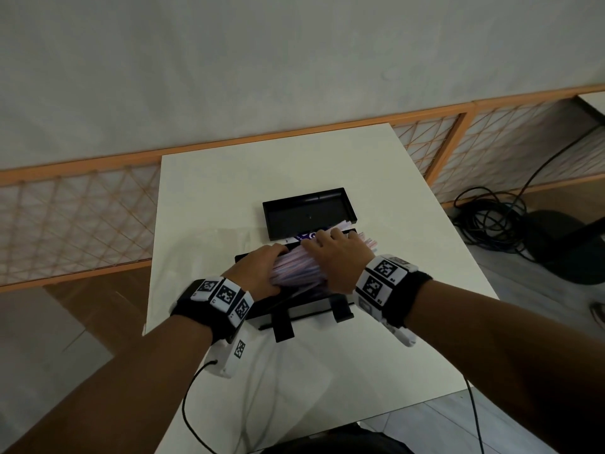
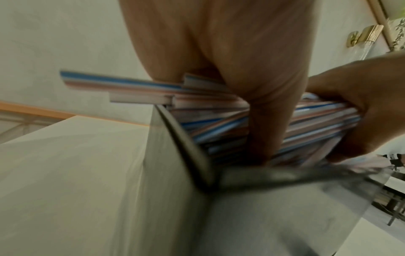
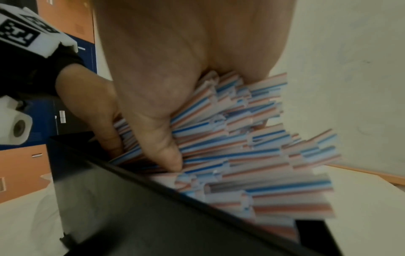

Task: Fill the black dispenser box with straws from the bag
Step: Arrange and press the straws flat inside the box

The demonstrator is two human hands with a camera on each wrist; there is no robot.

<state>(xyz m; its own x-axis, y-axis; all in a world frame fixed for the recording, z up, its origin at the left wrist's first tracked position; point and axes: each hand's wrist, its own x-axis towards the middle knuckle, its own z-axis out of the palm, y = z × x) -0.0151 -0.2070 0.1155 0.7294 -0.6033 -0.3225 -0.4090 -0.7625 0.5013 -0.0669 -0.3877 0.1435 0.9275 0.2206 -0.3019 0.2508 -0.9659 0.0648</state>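
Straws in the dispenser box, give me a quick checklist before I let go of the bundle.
1. Box open: lid lies off behind the dispenser box - ok.
2. Left hand holds the straws - ok.
3. Right hand holds the bundle - ok.
4. Straw ends inside the walls: some stick out past both box ends - not ok.
5. Straws lying parallel: ends fan unevenly in the right wrist view - not ok.
6. Bundle seated on the box floor - cannot tell.

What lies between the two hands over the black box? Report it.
The bundle of striped straws fills the stretch between the left hand and right hand, above the dispenser box. The head view shows it best.
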